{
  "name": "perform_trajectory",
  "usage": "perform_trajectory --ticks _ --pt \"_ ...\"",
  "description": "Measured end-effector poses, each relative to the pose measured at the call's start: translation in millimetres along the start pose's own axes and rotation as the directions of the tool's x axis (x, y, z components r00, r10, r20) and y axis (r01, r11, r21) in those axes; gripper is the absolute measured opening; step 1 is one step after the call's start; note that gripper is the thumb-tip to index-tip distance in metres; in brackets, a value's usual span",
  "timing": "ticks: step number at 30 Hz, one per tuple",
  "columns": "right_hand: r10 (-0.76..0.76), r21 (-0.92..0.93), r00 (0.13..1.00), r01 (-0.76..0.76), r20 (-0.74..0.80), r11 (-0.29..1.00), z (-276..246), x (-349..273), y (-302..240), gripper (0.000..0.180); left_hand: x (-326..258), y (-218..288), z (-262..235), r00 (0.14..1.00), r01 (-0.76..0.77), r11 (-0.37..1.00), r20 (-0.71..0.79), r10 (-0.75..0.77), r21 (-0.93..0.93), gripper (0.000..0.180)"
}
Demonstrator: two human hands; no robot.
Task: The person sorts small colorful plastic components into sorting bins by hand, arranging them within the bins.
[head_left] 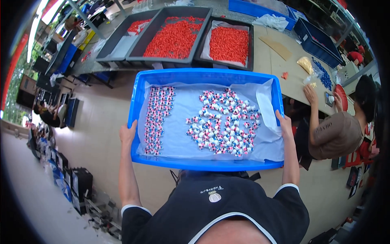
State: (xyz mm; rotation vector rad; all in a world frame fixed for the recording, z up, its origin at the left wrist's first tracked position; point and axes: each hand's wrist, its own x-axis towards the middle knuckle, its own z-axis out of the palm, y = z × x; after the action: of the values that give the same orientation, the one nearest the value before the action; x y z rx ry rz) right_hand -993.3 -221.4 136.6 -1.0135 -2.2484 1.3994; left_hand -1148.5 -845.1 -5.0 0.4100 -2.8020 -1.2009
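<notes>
Held level in front of my body is a blue plastic tray (207,164), lined with a thin white sheet (180,122). My left hand (128,133) grips its left rim and my right hand (284,123) grips its right rim; the fingers curl partly out of sight around the edges. Inside, small white, pink and blue figurines (158,118) stand in neat rows along the left side. A loose heap of similar small figurines (225,128) covers the right half. Some of the liner bunches up against the right wall.
Beyond the tray, a workbench carries grey bins (136,57) and a black bin (248,67) of small red pieces. At the right, a seated co-worker (337,130) handles parts beside blue pieces (323,75) on a table. Boxes and equipment (83,183) line the left wall.
</notes>
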Motion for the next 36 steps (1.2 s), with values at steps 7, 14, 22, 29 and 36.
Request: perform_trajectory --ticks 7,14,22,29,36 --pt "0.023 -0.024 0.998 -0.025 -0.066 0.999 35 40 15 0.041 25 17 31 0.999 0.047 0.999 -0.001 -0.047 0.003 0.046" --pt "0.06 0.111 0.996 -0.053 -0.058 0.992 50 52 32 0.044 57 40 43 0.994 0.045 0.999 0.099 -0.043 -0.014 0.045" --pt "0.102 -0.058 0.986 -0.111 -0.128 0.992 55 47 13 0.047 71 29 58 0.994 0.039 0.999 0.099 -0.038 -0.011 0.046" --pt "0.117 -0.12 0.986 -0.131 -0.119 0.984 58 63 -11 0.05 95 31 55 0.989 0.053 0.998 0.138 -0.056 0.024 0.047" --pt "0.051 -0.13 0.99 -0.068 -0.128 0.989 59 70 -33 0.056 109 50 45 0.981 0.041 0.999 0.191 -0.039 -0.004 0.047"
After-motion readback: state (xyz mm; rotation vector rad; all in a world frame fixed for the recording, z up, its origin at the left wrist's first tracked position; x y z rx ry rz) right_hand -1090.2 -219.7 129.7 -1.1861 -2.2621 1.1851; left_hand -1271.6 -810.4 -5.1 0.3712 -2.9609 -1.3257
